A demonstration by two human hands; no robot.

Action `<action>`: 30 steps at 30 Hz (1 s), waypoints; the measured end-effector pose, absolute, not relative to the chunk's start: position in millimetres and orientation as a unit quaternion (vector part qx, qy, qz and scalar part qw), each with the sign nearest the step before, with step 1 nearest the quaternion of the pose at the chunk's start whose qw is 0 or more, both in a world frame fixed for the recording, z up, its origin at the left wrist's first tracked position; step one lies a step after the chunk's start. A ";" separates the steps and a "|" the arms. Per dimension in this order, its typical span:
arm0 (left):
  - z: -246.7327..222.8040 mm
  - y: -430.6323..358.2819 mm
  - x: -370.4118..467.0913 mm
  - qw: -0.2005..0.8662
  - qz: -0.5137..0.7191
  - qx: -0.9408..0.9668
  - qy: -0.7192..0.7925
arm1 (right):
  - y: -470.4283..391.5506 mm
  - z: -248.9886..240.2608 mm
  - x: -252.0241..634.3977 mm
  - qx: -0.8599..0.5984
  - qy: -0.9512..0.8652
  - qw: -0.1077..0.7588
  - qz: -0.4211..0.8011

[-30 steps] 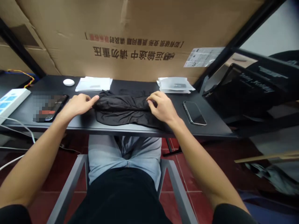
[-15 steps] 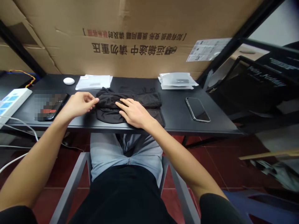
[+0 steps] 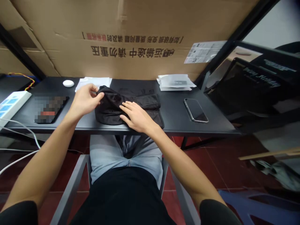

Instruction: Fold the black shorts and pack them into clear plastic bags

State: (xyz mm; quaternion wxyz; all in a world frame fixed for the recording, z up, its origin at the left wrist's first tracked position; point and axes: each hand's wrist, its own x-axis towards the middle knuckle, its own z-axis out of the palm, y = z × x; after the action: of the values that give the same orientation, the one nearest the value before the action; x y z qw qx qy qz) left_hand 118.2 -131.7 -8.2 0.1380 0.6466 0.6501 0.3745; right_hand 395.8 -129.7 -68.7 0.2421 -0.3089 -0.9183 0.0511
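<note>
A folded piece of thin black cloth (image 3: pixel 110 109) lies on the black table (image 3: pixel 173 109) in front of me; its exact kind I cannot tell. My left hand (image 3: pixel 86 99) pinches the cloth's far left corner between thumb and fingers, lifting it slightly. On the middle of the cloth rests my right hand (image 3: pixel 136 116), its fingers stretched out and spread, palm down. Folds run across the cloth from left to right.
White plastic packets (image 3: pixel 174 82) and white sheets (image 3: pixel 95 82) lie along the back, before a cardboard panel (image 3: pixel 131 18). A phone (image 3: pixel 196 110) is at right. On the left are a white oval object (image 3: pixel 68 83), a dark device (image 3: pixel 52 109) and a power strip (image 3: pixel 14 103).
My left hand has moved up and slightly right, raising the cloth's left corner. My right hand stays spread on the cloth, shifted slightly toward me.
</note>
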 end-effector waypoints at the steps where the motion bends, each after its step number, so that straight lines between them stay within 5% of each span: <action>1: -0.5 -130.0 134.0 0.097 0.382 0.651 0.649 | -131.7 -69.1 397.3 -0.307 -0.918 0.246 0.056; 8: 8.4 -126.9 219.3 0.125 0.367 0.805 0.448 | -137.1 -54.7 447.0 -0.405 -0.826 0.389 0.045; 11: -3.2 -127.0 202.6 0.121 0.408 0.746 0.512 | -136.9 -50.7 467.1 -0.415 -0.801 0.430 0.033; 18: -20.4 -116.0 171.8 0.210 0.228 0.706 0.636 | -132.3 -61.1 454.9 -0.368 -0.879 0.304 0.025; 25: -16.0 -108.2 193.8 0.206 0.273 0.719 0.605 | -129.9 -63.2 446.6 -0.356 -0.890 0.285 0.003; 30: 5.9 -114.1 213.5 0.107 0.372 0.714 0.584 | -137.5 -60.9 429.8 -0.298 -0.920 0.255 0.029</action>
State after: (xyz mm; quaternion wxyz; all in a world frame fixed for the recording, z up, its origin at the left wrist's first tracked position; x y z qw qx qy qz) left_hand 213.5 -114.1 5.9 0.1074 0.7136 0.5837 0.3723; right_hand 429.8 -137.5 -60.9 0.2550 -0.2975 -0.9196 0.0292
